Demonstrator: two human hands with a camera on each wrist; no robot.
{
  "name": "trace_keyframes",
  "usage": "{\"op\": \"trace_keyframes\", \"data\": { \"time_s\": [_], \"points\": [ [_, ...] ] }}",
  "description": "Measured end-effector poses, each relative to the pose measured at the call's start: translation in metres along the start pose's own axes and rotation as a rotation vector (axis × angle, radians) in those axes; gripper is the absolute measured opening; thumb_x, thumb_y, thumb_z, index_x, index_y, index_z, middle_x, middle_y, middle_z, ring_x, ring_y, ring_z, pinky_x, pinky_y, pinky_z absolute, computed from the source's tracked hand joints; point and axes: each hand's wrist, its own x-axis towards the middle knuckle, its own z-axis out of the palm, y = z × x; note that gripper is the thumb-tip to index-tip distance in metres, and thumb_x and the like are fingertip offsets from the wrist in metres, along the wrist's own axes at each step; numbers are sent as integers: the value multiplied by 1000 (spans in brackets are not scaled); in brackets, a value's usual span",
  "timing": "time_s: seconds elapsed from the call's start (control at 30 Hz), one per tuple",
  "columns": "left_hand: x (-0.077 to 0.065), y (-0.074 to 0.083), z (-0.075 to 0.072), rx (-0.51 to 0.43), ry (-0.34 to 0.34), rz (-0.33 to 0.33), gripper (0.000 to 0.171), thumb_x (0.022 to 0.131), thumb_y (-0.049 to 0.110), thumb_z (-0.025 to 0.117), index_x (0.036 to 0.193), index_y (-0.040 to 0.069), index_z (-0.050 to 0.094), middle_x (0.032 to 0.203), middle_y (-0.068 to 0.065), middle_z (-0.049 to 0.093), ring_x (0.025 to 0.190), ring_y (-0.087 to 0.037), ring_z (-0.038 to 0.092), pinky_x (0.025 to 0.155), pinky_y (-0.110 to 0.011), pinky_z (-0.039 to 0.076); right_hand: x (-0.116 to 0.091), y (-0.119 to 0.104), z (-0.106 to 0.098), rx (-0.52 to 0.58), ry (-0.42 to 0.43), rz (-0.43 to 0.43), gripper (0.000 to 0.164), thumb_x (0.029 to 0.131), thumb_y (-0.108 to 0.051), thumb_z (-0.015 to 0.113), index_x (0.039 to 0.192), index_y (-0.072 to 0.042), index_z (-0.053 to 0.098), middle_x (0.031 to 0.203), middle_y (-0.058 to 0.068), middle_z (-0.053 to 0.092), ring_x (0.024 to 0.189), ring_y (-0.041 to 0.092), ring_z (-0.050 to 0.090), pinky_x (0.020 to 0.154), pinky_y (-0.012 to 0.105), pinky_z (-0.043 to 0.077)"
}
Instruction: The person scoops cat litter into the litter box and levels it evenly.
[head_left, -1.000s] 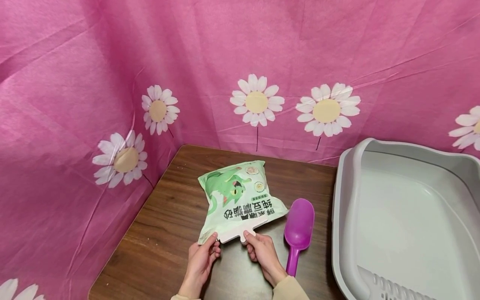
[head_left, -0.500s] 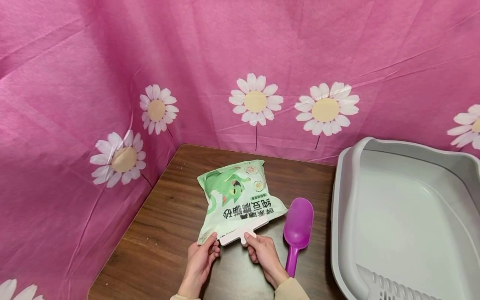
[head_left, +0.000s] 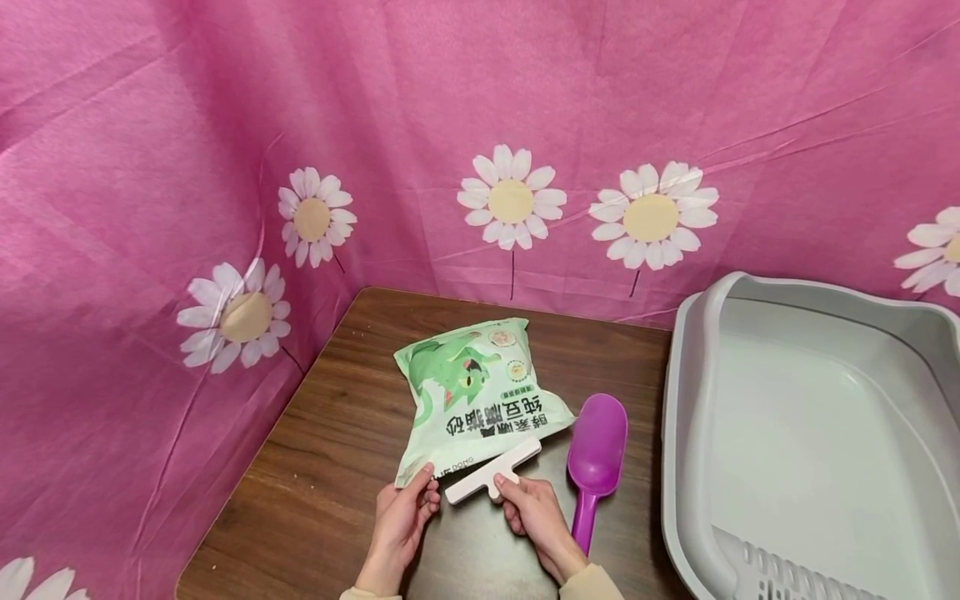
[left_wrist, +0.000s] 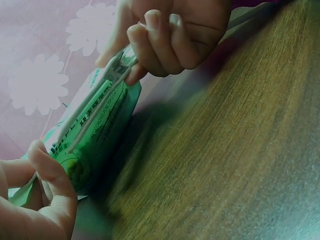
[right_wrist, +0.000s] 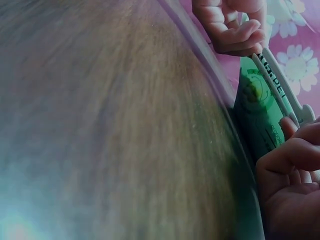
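A green and white cat litter bag (head_left: 476, 392) lies on the wooden table, its print upside down in the head view. My left hand (head_left: 401, 518) pinches the bag's near left corner between thumb and fingers. In my right hand (head_left: 534, 518) is a white bag clip (head_left: 491, 473), pinched at its handle just in front of the bag's near edge. The left wrist view shows the clip's (left_wrist: 95, 97) two long bars spread apart. Right of the bag lies a purple scoop (head_left: 597, 446), close to the right hand but not held.
A large grey litter box (head_left: 678, 417) stands at the right. Behind and to the left hangs a pink curtain (head_left: 420, 108) with daisies. The brown table (head_left: 300, 467) has small crumbs on its left part.
The right hand has drawn the clip back toward me and slightly right, from over the bag's near edge. Printed letters there now show. The left hand keeps its hold on the corner.
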Motion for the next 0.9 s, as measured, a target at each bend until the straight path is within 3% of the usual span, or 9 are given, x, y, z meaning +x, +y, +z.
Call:
{"op": "trace_keyframes", "data": {
  "time_s": [0.27,0.9],
  "points": [
    [0,0,1,7,6,-4,11,92,16,65,86,9,58,64,7,61,53,-1,55,51,-14,47,-3,4,-8,-63,2,7,40,91,-33,64,85,7,64,53,-7,48,44,5,38,44,18,35],
    [1,-1,0,7,1,-2,12,92,16,65,85,11,58,63,8,61,54,0,55,52,-14,47,-14,5,-22,-198,-11,8,37,88,-36,67,77,-1,64,52,-7,50,42,6,41,44,21,36]
  ]
}}
